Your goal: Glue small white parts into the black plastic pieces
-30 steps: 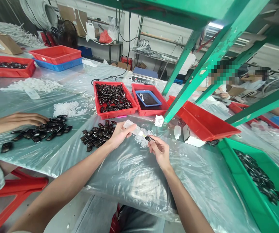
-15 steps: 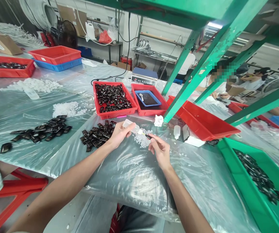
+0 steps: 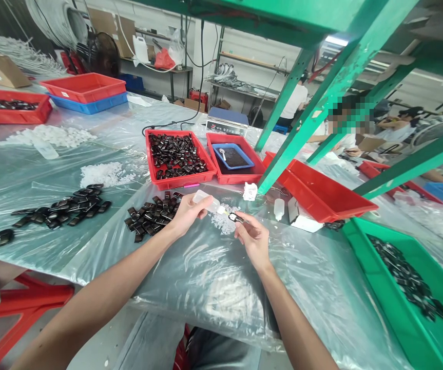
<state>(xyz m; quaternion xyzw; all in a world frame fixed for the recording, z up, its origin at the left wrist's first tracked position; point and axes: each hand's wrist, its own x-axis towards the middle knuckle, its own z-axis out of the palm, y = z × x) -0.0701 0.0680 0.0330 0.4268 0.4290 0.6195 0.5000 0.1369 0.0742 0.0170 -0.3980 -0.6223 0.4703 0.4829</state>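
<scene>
My left hand [image 3: 189, 213] is closed round a small translucent bottle [image 3: 212, 204], tilted with its white cap and thin tip to the right. Between the fingertips of my right hand [image 3: 254, 234] is a small black part [image 3: 235, 218] with a pale spot on its face. The bottle's tip points at the part; whether they touch is too small to tell. Below and behind them lies a loose pile of small translucent pieces [image 3: 221, 221]. A heap of black parts [image 3: 150, 218] lies left of my left hand.
Red trays [image 3: 183, 181] of black parts stand behind the hands, a green bin [image 3: 398, 308] at right. Green metal posts [image 3: 283, 149] rise at the right. A second bottle [image 3: 278, 209] lies near an empty red tray [image 3: 329, 198]. People sit in the right background.
The black part in my right hand has turned so that its face with the pale spot shows more. The whole view has shifted slightly; both hands keep their hold.
</scene>
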